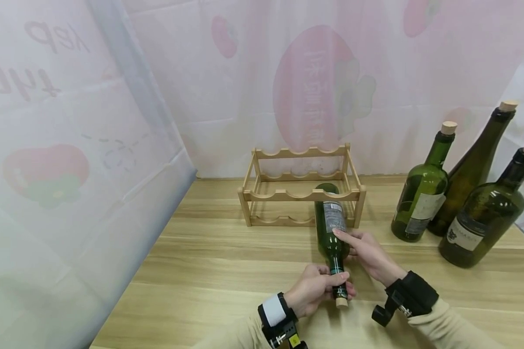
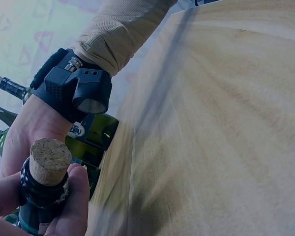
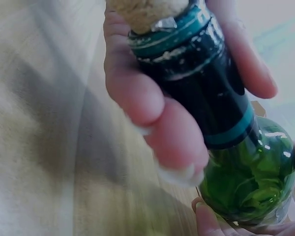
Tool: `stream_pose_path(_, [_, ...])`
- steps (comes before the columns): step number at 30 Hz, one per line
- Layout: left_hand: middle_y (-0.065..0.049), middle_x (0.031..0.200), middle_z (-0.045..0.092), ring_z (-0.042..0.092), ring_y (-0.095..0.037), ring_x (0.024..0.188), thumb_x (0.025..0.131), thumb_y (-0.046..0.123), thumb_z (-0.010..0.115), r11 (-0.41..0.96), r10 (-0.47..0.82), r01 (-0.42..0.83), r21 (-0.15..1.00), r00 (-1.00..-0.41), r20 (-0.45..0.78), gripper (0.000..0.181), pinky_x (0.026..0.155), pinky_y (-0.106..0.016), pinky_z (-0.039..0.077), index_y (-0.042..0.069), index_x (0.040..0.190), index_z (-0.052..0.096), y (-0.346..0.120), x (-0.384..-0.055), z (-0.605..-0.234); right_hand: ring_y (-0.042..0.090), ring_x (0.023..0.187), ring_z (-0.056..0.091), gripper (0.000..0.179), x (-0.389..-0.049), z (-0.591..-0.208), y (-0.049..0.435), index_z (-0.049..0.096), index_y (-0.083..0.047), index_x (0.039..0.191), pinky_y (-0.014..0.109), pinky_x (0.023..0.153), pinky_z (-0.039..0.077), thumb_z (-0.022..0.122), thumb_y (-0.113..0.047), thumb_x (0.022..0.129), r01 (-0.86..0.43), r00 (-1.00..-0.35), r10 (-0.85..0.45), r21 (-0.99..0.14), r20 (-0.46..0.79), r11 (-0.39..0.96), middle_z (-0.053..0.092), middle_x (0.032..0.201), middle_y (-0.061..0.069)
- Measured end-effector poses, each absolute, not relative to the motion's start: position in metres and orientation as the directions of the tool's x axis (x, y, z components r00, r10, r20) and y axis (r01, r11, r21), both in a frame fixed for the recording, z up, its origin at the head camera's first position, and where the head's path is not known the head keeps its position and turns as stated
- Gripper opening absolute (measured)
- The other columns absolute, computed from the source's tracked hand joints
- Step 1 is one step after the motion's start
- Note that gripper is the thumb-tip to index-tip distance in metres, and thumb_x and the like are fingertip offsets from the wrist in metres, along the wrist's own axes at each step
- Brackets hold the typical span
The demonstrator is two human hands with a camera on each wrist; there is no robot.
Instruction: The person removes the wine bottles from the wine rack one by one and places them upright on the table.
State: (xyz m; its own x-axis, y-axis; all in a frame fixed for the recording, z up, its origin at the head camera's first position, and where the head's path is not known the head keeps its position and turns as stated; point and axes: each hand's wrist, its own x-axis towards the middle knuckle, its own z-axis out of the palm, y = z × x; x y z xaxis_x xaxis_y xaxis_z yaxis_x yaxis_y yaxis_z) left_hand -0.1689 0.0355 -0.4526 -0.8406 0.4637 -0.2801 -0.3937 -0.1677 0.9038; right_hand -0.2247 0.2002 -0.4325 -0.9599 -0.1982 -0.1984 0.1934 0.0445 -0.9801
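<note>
A green glass wine bottle with a cork lies with its neck toward me and its base inside the wooden wine rack, under the front upper rail at the right end. My left hand grips the dark, foil-wrapped neck just behind the cork. Farther up, my right hand holds the bottle's body near the shoulder, thumb along the label and fingers underneath. In the right wrist view the left fingers wrap the neck, and the right fingertips show at the shoulder.
To the right stand three corked bottles: a green one, a tall slim one and a broad dark one. Printed curtains hang behind and to the left of the wooden table. Both wrists wear strapped cameras.
</note>
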Motion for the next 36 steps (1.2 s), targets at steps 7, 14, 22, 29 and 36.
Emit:
stream_pose_path(7, [-0.025, 0.094, 0.072, 0.074, -0.025, 0.082, 0.088, 0.013, 0.069, -0.167, 0.476, -0.402, 0.900, -0.833, -0.283, 0.021, 0.078, -0.040, 0.060, -0.003, 0.099, 0.062, 0.033, -0.163, -0.452, 0.012, 0.083, 0.062, 0.060, -0.218, -0.432, 0.199, 0.049, 0.015, 0.126, 0.029, 0.080, 0.046, 0.057, -0.037, 0.097, 0.215, -0.959, -0.179, -0.975, -0.221, 0.048, 0.069, 0.091, -0.002])
stream_pose_path(14, [-0.025, 0.095, 0.072, 0.074, -0.026, 0.084, 0.088, 0.013, 0.069, -0.155, 0.485, -0.412, 0.898, -0.824, -0.294, 0.021, 0.079, -0.041, 0.059, -0.003, 0.099, 0.062, 0.033, -0.158, -0.451, 0.014, 0.087, 0.061, 0.062, -0.212, -0.431, 0.199, 0.048, 0.016, 0.127, 0.029, 0.083, 0.044, 0.057, -0.037, 0.097, 0.225, -0.958, -0.164, -0.972, -0.233, 0.064, 0.068, 0.098, 0.004])
stream_pose_path(22, [-0.029, 0.097, 0.070, 0.074, -0.025, 0.083, 0.088, 0.011, 0.068, -0.145, 0.516, -0.411, 0.900, -0.807, -0.286, 0.021, 0.080, -0.041, 0.059, -0.003, 0.101, 0.061, 0.030, -0.149, -0.451, 0.014, 0.087, 0.062, 0.061, -0.202, -0.431, 0.199, 0.047, 0.015, 0.127, 0.028, 0.083, 0.045, 0.059, -0.036, 0.096, 0.243, -0.956, -0.153, -0.967, -0.252, 0.078, 0.067, 0.102, 0.006])
stream_pose_path(29, [-0.033, 0.098, 0.068, 0.073, -0.022, 0.077, 0.089, 0.011, 0.068, -0.138, 0.552, -0.406, 0.903, -0.789, -0.270, 0.022, 0.078, -0.042, 0.059, -0.006, 0.102, 0.063, 0.023, -0.144, -0.449, 0.013, 0.086, 0.062, 0.061, -0.196, -0.433, 0.199, 0.045, 0.014, 0.128, 0.029, 0.081, 0.047, 0.058, -0.036, 0.096, 0.260, -0.950, -0.169, -0.965, -0.263, 0.042, 0.066, 0.101, 0.005])
stream_pose_path(36, [-0.035, 0.100, 0.067, 0.073, -0.021, 0.078, 0.090, 0.012, 0.067, -0.118, 0.597, -0.395, 0.911, -0.762, -0.253, 0.021, 0.080, -0.041, 0.059, -0.005, 0.101, 0.061, 0.013, -0.142, -0.445, 0.013, 0.091, 0.062, 0.063, -0.191, -0.430, 0.196, 0.043, 0.014, 0.131, 0.028, 0.086, 0.045, 0.056, -0.037, 0.097, 0.275, -0.942, -0.189, -0.961, -0.276, 0.032, 0.066, 0.107, 0.006])
